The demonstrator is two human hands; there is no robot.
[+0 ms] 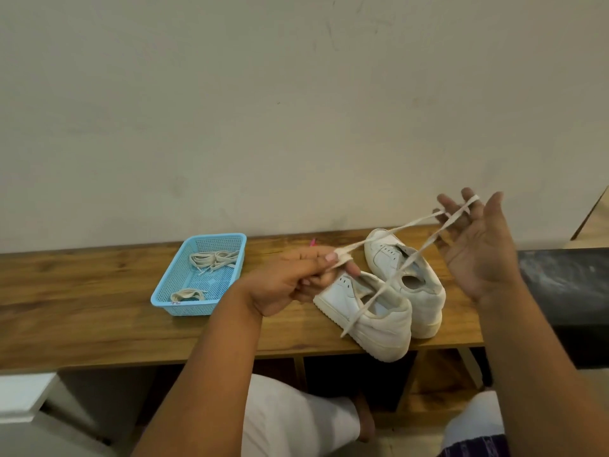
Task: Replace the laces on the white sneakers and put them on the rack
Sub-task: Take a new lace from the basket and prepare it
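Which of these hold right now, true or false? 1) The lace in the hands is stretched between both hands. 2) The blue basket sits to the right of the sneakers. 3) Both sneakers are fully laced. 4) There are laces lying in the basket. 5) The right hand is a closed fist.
1) True: the lace runs from the left hand to the right hand.
2) False: the blue basket sits to the left of the sneakers.
3) False: no lace shows threaded in either sneaker.
4) True: bundles of laces lie in the basket.
5) False: the right hand's fingers are spread, with the lace looped over them; the pinching grip is the left hand's.
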